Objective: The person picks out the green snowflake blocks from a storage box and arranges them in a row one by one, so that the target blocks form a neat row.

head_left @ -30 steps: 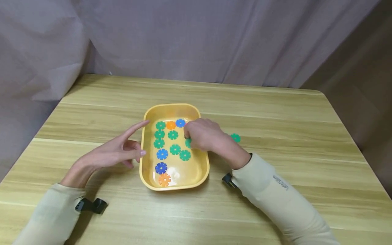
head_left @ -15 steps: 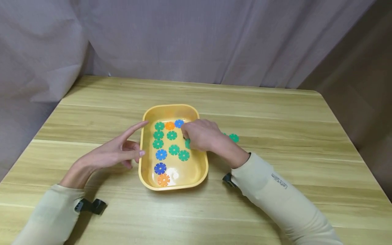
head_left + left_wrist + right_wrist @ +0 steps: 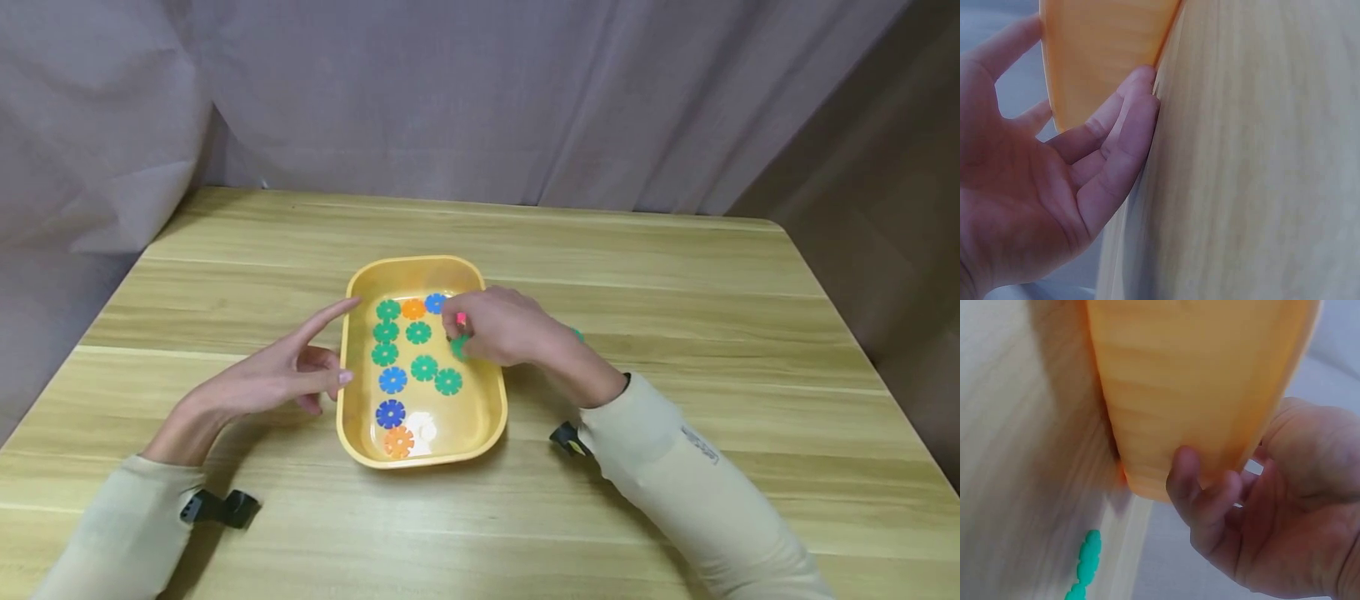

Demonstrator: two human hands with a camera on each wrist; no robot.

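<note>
Pink piece: peeking out under the right hand now, covered half a second ago, so that looks like the spot being worked
Right fingers: bent down into the yellow tray, can't tell if they're pinching anything
Left hand: pretty loose, index and thumb touching the tray's rim, same as before
Flower discs: lying in the tray, on the table
Outside green disc: more hidden behind the right wrist than before
</note>
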